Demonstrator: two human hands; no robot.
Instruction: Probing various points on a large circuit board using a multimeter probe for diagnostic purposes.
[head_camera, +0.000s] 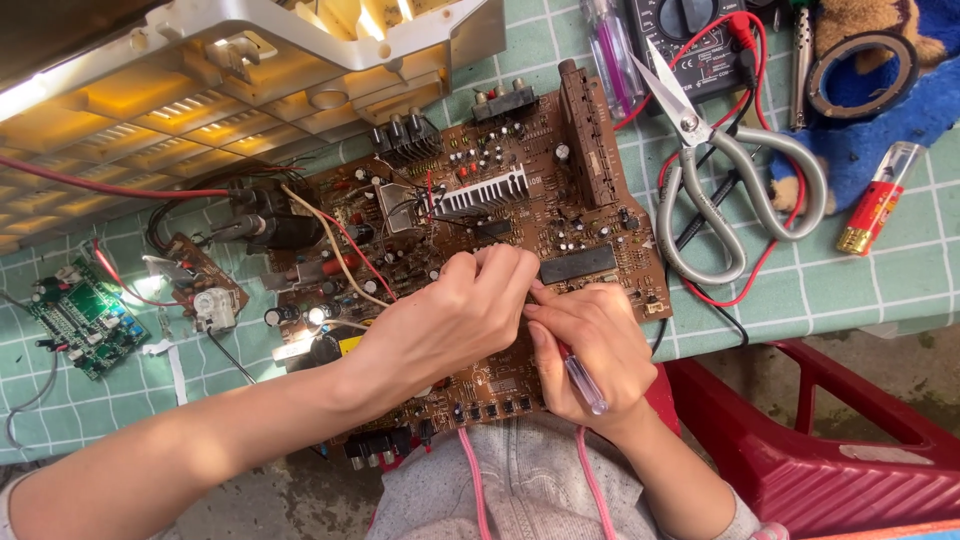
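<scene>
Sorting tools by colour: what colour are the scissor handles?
Grey, on the scissors, clearest in the head view.

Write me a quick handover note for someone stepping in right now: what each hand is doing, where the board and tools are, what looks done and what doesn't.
Left hand: fingers curled, pressing down on the brown circuit board, steadying it.
Right hand: grip shut on a clear-handled screwdriver, tip hidden under the fingers, near the long black chip.
The board lies across the green checked table edge, wires attached.
Scissors, multimeter, tape roll and lighter lie to the right; small green board to the left.
Done: housing is off, board exposed.
Left: work at the chip area; progress there cannot be seen.
</scene>
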